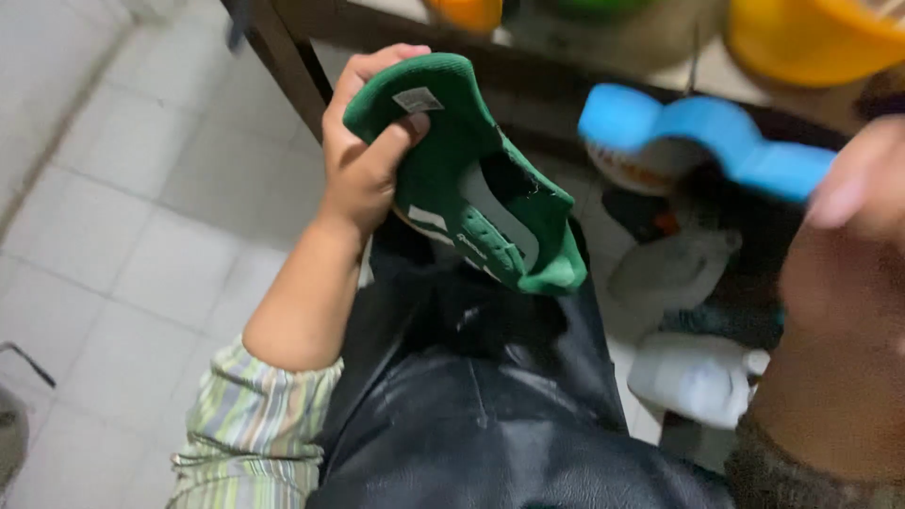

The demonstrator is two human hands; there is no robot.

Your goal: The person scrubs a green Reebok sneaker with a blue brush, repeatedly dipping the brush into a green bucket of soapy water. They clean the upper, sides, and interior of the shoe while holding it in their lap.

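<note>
Over the black leather apron (490, 415), left hand (363, 160) clamps the green fabric sneaker (471, 188) at its heel, thumb pressed into the collar; right hand (848, 217), fingers too blurred to tell, lifts the blue plastic scrub brush (698, 132) — grip firm, bristles flat.

Tiled floor and shelf clutter

Pale floor tiles (141, 245) are seen at left; white jugs (693, 377) are set at lower right, yellow bowl (801, 38) at upper right.
</note>
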